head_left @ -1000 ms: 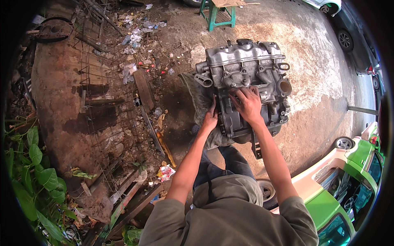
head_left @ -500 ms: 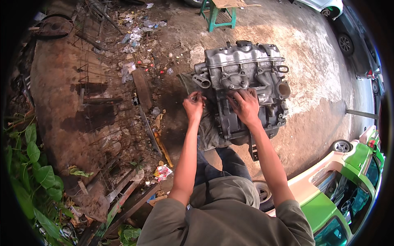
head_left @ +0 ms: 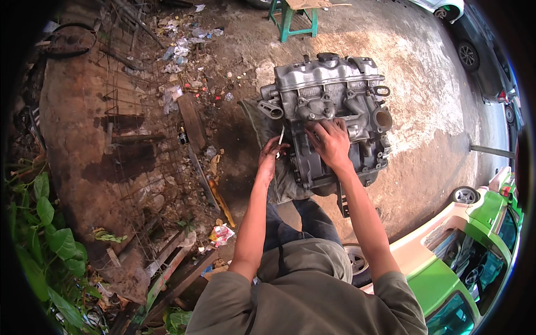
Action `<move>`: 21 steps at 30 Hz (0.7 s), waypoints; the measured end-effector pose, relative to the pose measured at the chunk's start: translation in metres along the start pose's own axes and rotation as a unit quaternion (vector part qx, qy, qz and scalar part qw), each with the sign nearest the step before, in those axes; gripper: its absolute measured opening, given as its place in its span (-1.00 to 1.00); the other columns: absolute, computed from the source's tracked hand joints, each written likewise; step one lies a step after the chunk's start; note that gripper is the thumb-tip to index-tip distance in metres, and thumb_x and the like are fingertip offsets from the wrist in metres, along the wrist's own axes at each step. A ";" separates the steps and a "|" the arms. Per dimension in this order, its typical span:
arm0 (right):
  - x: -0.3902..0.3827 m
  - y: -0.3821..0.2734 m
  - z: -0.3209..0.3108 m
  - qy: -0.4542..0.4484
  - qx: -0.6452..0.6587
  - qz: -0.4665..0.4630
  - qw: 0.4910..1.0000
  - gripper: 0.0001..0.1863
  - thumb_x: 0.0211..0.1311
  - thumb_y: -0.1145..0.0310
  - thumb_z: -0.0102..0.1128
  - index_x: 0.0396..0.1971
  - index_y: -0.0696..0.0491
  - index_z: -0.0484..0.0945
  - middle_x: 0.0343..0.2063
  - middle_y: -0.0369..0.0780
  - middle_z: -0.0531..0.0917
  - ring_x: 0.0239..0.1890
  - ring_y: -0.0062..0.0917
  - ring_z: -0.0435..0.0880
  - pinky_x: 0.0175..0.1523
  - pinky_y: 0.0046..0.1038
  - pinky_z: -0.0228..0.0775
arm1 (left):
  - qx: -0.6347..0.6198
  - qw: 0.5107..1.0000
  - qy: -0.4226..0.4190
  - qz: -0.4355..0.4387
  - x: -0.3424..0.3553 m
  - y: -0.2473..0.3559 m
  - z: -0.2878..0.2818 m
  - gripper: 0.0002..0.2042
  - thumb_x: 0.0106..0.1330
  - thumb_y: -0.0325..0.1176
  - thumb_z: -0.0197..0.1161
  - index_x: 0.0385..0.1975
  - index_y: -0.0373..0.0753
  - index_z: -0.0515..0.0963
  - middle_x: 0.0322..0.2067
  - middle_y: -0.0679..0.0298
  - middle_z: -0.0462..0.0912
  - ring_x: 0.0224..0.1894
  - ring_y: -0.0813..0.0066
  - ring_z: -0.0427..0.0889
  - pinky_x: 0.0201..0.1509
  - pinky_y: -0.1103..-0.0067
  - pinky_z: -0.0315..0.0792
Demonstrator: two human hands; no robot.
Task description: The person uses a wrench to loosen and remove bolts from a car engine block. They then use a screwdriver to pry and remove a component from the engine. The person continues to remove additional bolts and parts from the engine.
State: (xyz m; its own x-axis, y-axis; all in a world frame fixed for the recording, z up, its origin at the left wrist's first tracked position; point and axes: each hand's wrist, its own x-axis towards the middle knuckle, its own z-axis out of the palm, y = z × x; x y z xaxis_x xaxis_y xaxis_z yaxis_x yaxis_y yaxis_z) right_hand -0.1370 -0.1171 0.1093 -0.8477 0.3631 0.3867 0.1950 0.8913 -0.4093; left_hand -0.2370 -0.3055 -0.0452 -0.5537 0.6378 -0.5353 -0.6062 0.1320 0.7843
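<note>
A grey metal engine block (head_left: 334, 78) stands on the ground in front of me, with a dark cloth (head_left: 257, 120) beneath its left side. My right hand (head_left: 330, 144) rests on the engine's near upper part, fingers bent down among the castings; what the fingertips grip, if anything, is hidden. Just left of the engine, my left hand (head_left: 272, 153) is closed around a slim white stick (head_left: 281, 134) that points upward past the fingers. An oval metal bracket (head_left: 271, 110) juts from the engine's left side, above my left hand.
A green stool (head_left: 287, 22) stands beyond the engine. Litter, a wooden plank (head_left: 192, 123) and an orange-yellow rod (head_left: 221, 202) lie at the left, with leafy plants (head_left: 60, 240) at the near left. A green and cream vehicle (head_left: 435, 251) is close at the right.
My left hand has turned and shifted slightly right and down, and the white stick now shows in it. My right hand stays on nearly the same part of the engine.
</note>
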 end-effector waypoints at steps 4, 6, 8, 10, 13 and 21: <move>0.001 -0.001 0.000 0.018 -0.008 -0.006 1.000 -0.82 0.06 0.34 0.40 -0.30 -0.08 0.65 -0.41 -0.33 0.64 -0.38 -0.43 0.62 -0.10 -0.36 0.32 | 0.116 0.993 -0.031 -0.019 0.011 0.000 -0.003 -0.64 0.45 -0.38 0.02 0.23 -0.10 0.33 -0.02 0.24 0.63 -0.22 0.60 0.53 -0.11 0.55 0.36; 0.002 -0.002 -0.001 0.018 -0.004 -0.004 1.000 -0.82 0.06 0.33 0.41 -0.30 -0.08 0.65 -0.41 -0.33 0.64 -0.37 -0.43 0.62 -0.11 -0.37 0.32 | 0.163 0.986 -0.034 -0.020 0.017 0.001 0.000 -0.60 0.48 -0.35 -0.01 0.30 -0.07 0.25 0.06 0.22 0.58 -0.14 0.58 0.54 0.01 0.48 0.37; 0.003 -0.002 -0.001 0.018 -0.007 -0.005 1.000 -0.81 0.05 0.33 0.41 -0.29 -0.08 0.65 -0.41 -0.33 0.64 -0.37 -0.44 0.62 -0.11 -0.37 0.32 | 0.136 0.991 0.005 0.022 0.018 -0.001 0.006 -0.57 0.51 -0.34 0.00 0.36 -0.08 0.24 -0.26 0.38 0.47 -0.29 0.61 0.44 -0.15 0.58 0.32; 0.003 -0.002 -0.001 0.019 -0.008 -0.007 1.000 -0.80 0.05 0.33 0.41 -0.29 -0.09 0.65 -0.41 -0.33 0.64 -0.37 -0.44 0.61 -0.10 -0.37 0.32 | 0.134 0.990 0.039 0.029 0.018 -0.004 0.010 -0.55 0.52 -0.33 0.02 0.39 -0.08 0.25 -0.38 0.46 0.46 -0.33 0.65 0.40 -0.19 0.65 0.31; 0.002 -0.001 -0.001 0.022 -0.011 -0.010 1.000 -0.80 0.05 0.33 0.41 -0.28 -0.09 0.65 -0.41 -0.33 0.64 -0.37 -0.44 0.61 -0.10 -0.37 0.32 | 0.129 0.988 0.065 0.056 0.019 -0.012 0.015 -0.56 0.52 -0.34 0.05 0.37 -0.09 0.32 -0.20 0.44 0.59 -0.21 0.70 0.44 -0.05 0.68 0.34; 0.002 -0.001 0.000 0.016 -0.017 -0.005 1.000 -0.82 0.07 0.32 0.40 -0.30 -0.07 0.64 -0.39 -0.32 0.65 -0.36 -0.43 0.62 -0.08 -0.35 0.32 | 0.111 0.983 0.076 0.122 0.032 -0.024 0.014 -0.65 0.42 -0.51 0.16 0.19 -0.19 0.53 0.12 0.30 0.60 0.06 0.61 0.49 0.21 0.65 0.29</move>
State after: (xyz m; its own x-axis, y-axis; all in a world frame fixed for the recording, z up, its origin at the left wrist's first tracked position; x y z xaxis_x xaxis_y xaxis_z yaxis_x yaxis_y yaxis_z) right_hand -0.1385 -0.1171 0.1107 -0.8336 0.3613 0.4178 0.2025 0.9036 -0.3774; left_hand -0.2323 -0.2774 -0.0771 -0.7559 0.5531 -0.3502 -0.3151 0.1616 0.9352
